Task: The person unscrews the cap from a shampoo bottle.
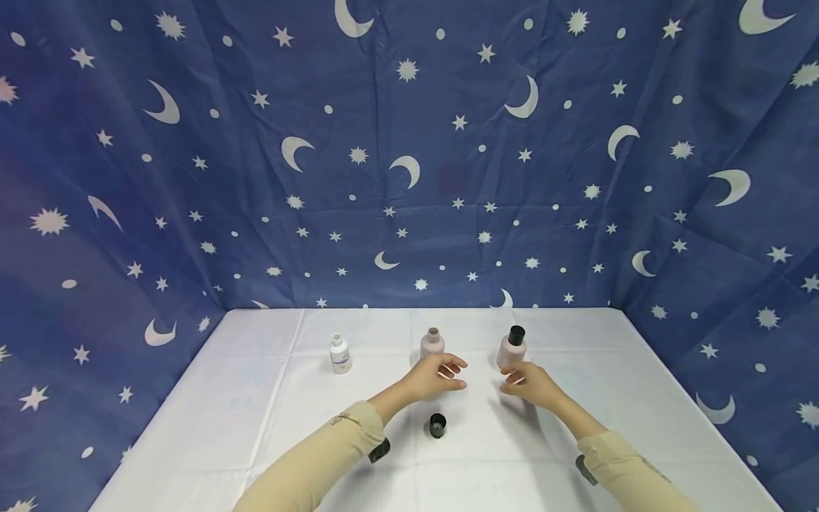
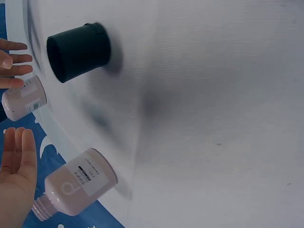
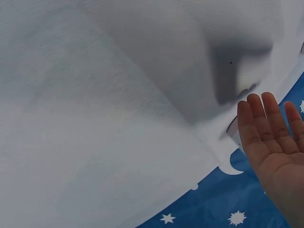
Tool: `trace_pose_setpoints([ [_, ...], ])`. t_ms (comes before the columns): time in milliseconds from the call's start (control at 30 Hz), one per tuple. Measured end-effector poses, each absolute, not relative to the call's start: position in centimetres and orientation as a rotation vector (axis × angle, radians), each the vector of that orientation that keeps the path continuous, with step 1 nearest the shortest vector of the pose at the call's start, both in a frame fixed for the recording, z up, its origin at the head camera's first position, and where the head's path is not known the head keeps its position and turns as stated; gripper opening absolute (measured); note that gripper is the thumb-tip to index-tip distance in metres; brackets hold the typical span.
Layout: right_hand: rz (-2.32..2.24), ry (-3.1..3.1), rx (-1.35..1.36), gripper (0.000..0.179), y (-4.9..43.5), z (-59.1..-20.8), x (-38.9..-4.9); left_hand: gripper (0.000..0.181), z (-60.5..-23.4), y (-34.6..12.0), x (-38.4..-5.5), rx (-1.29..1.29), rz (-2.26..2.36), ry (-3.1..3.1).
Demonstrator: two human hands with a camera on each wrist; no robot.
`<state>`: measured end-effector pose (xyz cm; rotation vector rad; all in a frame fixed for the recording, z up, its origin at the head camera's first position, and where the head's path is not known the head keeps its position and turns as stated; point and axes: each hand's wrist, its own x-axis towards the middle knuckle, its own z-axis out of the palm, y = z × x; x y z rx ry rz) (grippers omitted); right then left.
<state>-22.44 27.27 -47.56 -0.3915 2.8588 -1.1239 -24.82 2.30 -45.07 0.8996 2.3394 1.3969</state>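
My left hand (image 1: 436,377) is over the table just in front of an uncapped pale pink bottle (image 1: 432,344), its fingers loosely bent and nothing in them. In the left wrist view that pink bottle (image 2: 80,183) shows a white printed label and a bare threaded neck. My right hand (image 1: 530,384) is close in front of a second pink bottle (image 1: 511,352), which wears a black cap (image 1: 516,335). Straight, spread fingers (image 3: 266,123) show in the right wrist view, partly hiding that bottle. A loose black cap (image 1: 438,425) sits on the table nearer me.
A small white bottle (image 1: 340,355), uncapped, stands on the left of the table. White cloth (image 1: 307,441) covers the tabletop. Behind and at both sides hangs a blue curtain (image 1: 435,178) with moons and stars. Black bands (image 1: 379,450) are at my wrists.
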Motion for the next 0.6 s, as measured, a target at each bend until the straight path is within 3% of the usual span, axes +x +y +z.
trace_pose_setpoints([
  [600,-1.177,2.939,-0.259,0.034,30.9,-47.6,-21.6,0.034,-42.4,6.4,-27.2,0.936,1.359,2.464],
])
